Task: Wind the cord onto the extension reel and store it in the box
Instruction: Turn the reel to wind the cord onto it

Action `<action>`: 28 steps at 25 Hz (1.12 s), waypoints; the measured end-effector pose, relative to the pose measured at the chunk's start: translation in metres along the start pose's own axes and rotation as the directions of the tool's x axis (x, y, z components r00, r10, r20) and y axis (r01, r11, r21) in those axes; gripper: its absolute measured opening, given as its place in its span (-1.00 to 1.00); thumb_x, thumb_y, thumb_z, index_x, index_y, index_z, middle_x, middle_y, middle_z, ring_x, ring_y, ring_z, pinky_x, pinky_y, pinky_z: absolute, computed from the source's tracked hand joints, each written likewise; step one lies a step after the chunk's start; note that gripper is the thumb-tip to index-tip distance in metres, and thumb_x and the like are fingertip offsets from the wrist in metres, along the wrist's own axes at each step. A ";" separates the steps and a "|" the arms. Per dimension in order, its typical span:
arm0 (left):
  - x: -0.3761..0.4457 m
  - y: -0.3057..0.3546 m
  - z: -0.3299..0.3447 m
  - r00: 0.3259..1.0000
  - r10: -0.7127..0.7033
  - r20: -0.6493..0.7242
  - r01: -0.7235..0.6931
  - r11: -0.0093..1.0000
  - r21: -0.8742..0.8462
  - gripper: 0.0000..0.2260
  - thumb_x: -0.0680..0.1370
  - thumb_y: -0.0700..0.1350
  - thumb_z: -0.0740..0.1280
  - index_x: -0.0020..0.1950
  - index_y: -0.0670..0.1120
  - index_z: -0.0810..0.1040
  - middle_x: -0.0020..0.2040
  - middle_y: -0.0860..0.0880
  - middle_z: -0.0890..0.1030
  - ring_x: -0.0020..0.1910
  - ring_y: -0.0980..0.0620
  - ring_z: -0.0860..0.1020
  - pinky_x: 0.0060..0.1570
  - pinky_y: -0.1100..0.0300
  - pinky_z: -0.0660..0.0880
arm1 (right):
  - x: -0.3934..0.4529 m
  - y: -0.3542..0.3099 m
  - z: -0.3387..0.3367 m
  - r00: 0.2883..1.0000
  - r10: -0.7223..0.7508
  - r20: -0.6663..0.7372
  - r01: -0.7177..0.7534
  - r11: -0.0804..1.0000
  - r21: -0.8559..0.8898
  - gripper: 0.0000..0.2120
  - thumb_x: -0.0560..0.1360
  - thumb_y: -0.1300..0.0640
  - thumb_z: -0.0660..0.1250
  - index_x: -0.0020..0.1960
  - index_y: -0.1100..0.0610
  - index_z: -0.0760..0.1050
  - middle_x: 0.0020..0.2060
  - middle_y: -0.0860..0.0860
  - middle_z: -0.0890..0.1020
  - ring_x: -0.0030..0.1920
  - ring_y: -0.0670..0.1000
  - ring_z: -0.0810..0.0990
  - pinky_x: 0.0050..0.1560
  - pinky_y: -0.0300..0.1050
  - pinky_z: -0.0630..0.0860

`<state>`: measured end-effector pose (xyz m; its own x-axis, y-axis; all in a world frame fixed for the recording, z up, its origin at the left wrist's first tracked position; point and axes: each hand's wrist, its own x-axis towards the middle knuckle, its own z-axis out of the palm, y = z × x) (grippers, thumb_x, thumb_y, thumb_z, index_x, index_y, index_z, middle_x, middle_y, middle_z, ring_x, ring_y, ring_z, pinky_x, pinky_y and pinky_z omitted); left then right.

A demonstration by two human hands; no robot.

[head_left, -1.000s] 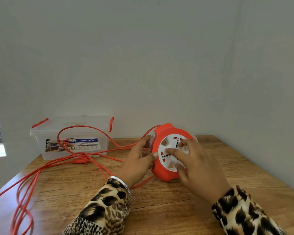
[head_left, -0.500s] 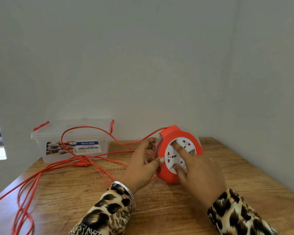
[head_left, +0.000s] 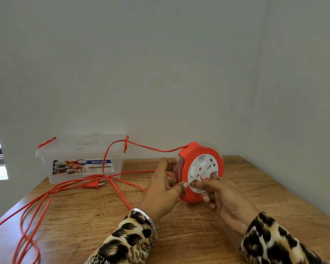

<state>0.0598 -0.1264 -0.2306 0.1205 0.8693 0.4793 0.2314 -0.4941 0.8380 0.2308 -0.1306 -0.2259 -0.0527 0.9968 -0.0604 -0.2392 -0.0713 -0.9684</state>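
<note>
Holding: I see the extension reel (head_left: 199, 172) standing on edge on the desk (head_left: 179, 235), its white socket face turned toward me.
Left hand: my left hand (head_left: 163, 189) grips the reel's left rim, fingers (head_left: 165, 164) curled behind the housing and the thumb pressed on the front edge.
Right hand: my right hand (head_left: 224, 195) is on the white socket face, fingertips (head_left: 203, 177) curled onto the disc near its centre and lower edge, grasping it.
Cord: the orange cord (head_left: 111, 159) leaves the reel's top left, rises in a loop in front of the box, then drops to the desk and trails in several loose strands toward the left edge and off it.
Plug: the orange plug (head_left: 92, 184) lies on the desk just in front of the box, among the strands.
Box: the clear storage box (head_left: 80, 159) sits at the back left of the desk against the wall, lid on, red latches at both ends, well apart from the reel.
Sleeves: leopard-print sleeves (head_left: 130, 242) cover both forearms; a silver bangle (head_left: 151, 220) sits on the left wrist.
</note>
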 end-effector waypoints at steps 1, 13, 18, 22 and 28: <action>0.000 -0.001 0.000 1.000 -0.002 0.002 0.002 1.000 -0.012 -0.58 0.48 -0.20 0.43 0.12 0.22 0.36 -0.13 0.10 0.52 -0.32 0.30 0.57 -0.35 0.41 0.50 | -0.001 -0.002 -0.001 1.000 -0.011 0.015 0.011 1.000 0.018 -0.57 0.46 0.13 0.38 0.25 0.20 0.35 -0.07 0.16 0.70 -0.50 -0.07 0.47 -0.56 -0.26 0.31; 0.007 -0.010 -0.007 0.999 -0.044 -0.014 0.043 0.999 -0.023 -0.49 0.54 -0.25 0.35 0.39 0.14 0.30 -0.04 0.08 0.56 -0.27 0.30 0.59 -0.27 0.40 0.52 | -0.006 -0.005 -0.008 0.589 -0.587 0.555 0.480 -0.297 -0.825 -0.64 0.30 0.32 0.42 0.00 -0.03 0.58 0.23 0.09 0.47 0.07 0.09 0.51 -0.08 -0.02 0.52; 0.007 -0.005 -0.009 0.999 -0.038 0.029 0.038 0.999 0.006 -0.46 0.54 -0.24 0.34 0.45 0.09 0.29 0.14 0.09 0.51 -0.22 0.32 0.57 -0.26 0.44 0.51 | 0.003 -0.011 -0.013 0.545 -0.507 0.668 0.409 -0.534 -0.740 -0.37 0.11 0.36 0.56 0.10 -0.10 0.62 0.20 0.22 0.54 0.07 0.26 0.56 -0.09 0.18 0.54; 0.008 -0.002 -0.009 0.998 -0.040 0.042 0.040 0.999 0.015 -0.46 0.55 -0.23 0.34 0.47 0.06 0.27 0.16 0.10 0.48 -0.23 0.29 0.58 -0.27 0.41 0.52 | 0.010 -0.013 -0.017 0.499 -0.485 0.718 0.377 -0.625 -0.684 -0.40 0.17 0.33 0.51 0.13 -0.12 0.60 0.17 0.27 0.56 0.05 0.28 0.58 -0.07 0.19 0.52; 0.003 0.000 -0.009 0.999 -0.027 0.029 0.027 1.000 0.005 -0.57 0.52 -0.26 0.36 0.20 0.17 0.32 0.05 0.14 0.50 -0.33 0.26 0.58 -0.31 0.33 0.56 | 0.012 -0.003 -0.015 0.464 -0.620 0.633 0.244 -0.598 -0.764 -0.48 0.39 0.05 0.39 0.33 -0.12 0.41 -0.10 0.17 0.65 -0.16 0.16 0.61 -0.14 0.01 0.46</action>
<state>0.0513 -0.1236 -0.2267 0.1421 0.8824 0.4485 0.2391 -0.4703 0.8495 0.2455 -0.1176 -0.2269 -0.4902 0.4835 0.7252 0.8705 0.3133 0.3795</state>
